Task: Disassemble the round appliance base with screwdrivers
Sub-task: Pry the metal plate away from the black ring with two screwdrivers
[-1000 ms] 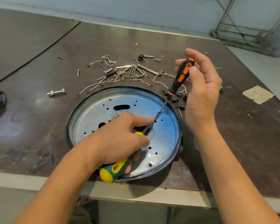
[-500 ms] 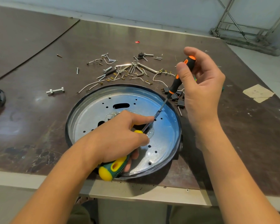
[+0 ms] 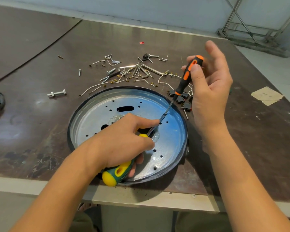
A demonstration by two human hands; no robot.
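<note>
Since a second ago my right hand (image 3: 208,97) has loosened: fingers spread, thumb pinching the orange screwdriver (image 3: 185,76). My left hand (image 3: 124,141) grips the green screwdriver (image 3: 117,173) over the round base (image 3: 172,139), directly beneath it on the counter (image 3: 40,131).

The right hand (image 3: 209,91) has loosened its hold on the orange screwdriver (image 3: 187,75). A second ago its fingers curled over the top of the handle. Now the forefinger stands lifted clear above it, the palm has turned more upward, and only the thumb and lower fingers pinch the handle.
</note>
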